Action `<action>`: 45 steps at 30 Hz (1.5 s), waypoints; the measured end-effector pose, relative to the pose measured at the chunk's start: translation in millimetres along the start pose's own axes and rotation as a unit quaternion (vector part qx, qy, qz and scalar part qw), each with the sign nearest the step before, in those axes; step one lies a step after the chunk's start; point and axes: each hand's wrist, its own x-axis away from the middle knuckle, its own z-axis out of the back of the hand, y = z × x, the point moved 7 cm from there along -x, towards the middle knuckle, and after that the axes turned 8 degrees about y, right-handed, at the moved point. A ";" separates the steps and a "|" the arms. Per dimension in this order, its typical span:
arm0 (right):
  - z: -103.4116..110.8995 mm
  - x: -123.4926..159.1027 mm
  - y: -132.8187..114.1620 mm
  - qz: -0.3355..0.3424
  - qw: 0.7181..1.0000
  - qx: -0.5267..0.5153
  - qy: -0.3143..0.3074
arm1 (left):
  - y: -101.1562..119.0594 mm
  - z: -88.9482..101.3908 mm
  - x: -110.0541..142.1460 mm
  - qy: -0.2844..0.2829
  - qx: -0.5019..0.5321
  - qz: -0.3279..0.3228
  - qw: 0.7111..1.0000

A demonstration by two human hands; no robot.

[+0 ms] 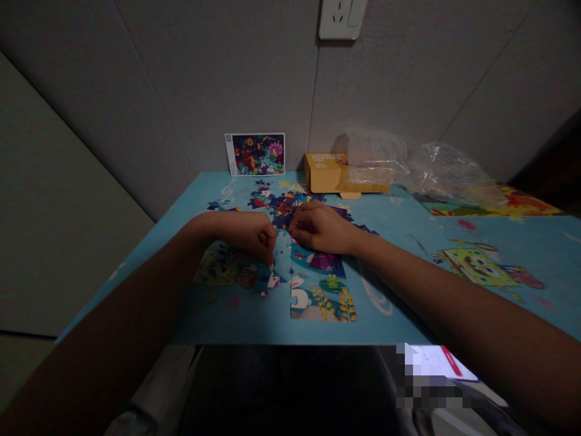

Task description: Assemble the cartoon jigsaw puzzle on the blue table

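My left hand [256, 235] is bent down at the wrist, its fingers curled and pinched at the edge of a small teal and white puzzle piece [272, 281]. Just to the right lies a joined section of jigsaw puzzle [324, 297], with a green frog, yellow leaves and a white rabbit-like shape. At its upper edge rests my right hand [320, 227], fingers curled inward; what they hold, if anything, is hidden. Loose dark purple puzzle pieces [281, 206] lie beyond both hands, partly covered by them.
A picture card [258, 154] leans on the wall behind the blue table [236, 327]. To its right are an orange box [327, 172], crumpled clear plastic [454, 169] and a colourful flat sheet [526, 200]. A lit screen [436, 362] shows below the table's front edge.
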 end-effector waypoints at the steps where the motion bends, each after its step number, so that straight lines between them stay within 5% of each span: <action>1: 0.0 -0.1 0.0 0.001 1.000 -0.001 0.001 | -3.8 1.8 1.3 -0.002 -0.002 0.012 1.000; 12: -2.1 2.3 -1.1 -0.002 1.000 0.021 -0.016 | -12.1 6.5 11.0 -0.049 -0.063 0.013 0.997; 19: -4.1 3.7 1.1 -0.011 0.999 0.019 -0.023 | -31.3 14.7 21.1 -0.045 -0.076 0.094 0.992; 32: -2.8 3.1 1.4 0.002 1.000 0.015 -0.022 | -27.0 27.0 18.2 0.029 -0.074 0.048 0.996; 45: 2.4 3.3 -7.0 0.021 1.000 0.005 -0.003 | -24.7 20.9 14.6 0.020 -0.068 0.049 0.996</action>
